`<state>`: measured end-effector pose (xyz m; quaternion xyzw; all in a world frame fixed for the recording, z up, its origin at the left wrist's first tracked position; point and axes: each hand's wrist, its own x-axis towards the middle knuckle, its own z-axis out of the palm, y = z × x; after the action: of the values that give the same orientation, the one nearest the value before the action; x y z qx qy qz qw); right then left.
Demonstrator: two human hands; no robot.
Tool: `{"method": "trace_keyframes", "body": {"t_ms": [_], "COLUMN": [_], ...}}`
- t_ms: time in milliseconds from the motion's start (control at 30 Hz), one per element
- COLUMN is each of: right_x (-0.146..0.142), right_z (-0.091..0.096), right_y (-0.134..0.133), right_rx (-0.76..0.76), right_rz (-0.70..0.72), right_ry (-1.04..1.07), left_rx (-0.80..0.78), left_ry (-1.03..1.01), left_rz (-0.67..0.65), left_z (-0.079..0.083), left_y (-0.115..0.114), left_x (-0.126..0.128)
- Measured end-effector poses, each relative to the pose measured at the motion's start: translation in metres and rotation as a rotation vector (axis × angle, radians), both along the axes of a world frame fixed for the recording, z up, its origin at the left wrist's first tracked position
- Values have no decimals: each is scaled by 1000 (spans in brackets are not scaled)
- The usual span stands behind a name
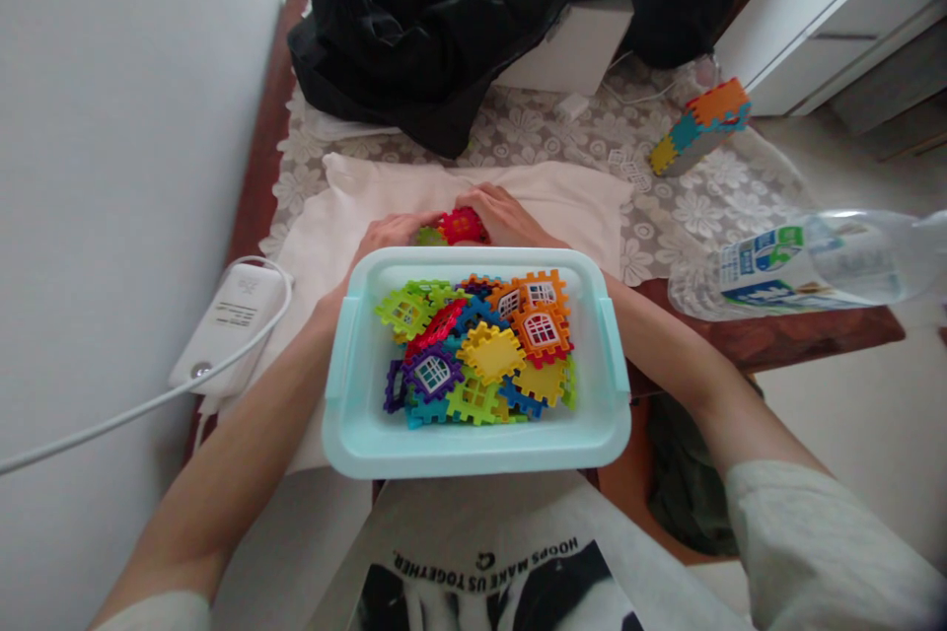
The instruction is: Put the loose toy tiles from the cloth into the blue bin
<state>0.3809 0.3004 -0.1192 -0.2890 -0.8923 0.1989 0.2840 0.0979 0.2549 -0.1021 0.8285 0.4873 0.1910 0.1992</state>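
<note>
Beyond the far rim of a light blue plastic bin (347,385), my left hand (389,235) and my right hand (503,214) meet over a white cloth (562,202). Together they are closed on a red toothed building tile (463,224) with a green tile (430,237) beside it. The bin holds several interlocking tiles (480,350) in orange, yellow, purple, green and blue, some with white window inserts. My fingertips are partly hidden behind the tiles.
An assembled block of tiles (699,126) lies on the lace tablecloth at the right. A clear plastic bottle (806,261) lies near the table's right edge. A black jacket (473,10) covers the back. A white power adapter (229,320) with cable sits left, by the wall.
</note>
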Motion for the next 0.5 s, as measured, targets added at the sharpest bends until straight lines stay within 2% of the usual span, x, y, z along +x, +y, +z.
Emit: {"method": "trace_keyframes", "body": {"t_ms": [167, 267, 367, 433, 500], "right_x": [3, 0, -4, -3, 1], "right_z": [3, -6, -10, 0, 25], "right_y": [-9, -5, 11, 22, 25], "right_rx": [-20, -59, -153, -284, -440], "right_rz": [52, -22, -103, -97, -23], "right_ry": [57, 122, 298, 441, 561], "left_rx": [-48, -93, -129, -139, -134], "left_ry": [-33, -81, -126, -116, -96], "left_rz": [48, 101, 112, 99, 97], "left_z": [1, 2, 4, 5, 6], "left_y": [-1, -2, -2, -1, 0], "left_x": [1, 3, 4, 4, 4]}}
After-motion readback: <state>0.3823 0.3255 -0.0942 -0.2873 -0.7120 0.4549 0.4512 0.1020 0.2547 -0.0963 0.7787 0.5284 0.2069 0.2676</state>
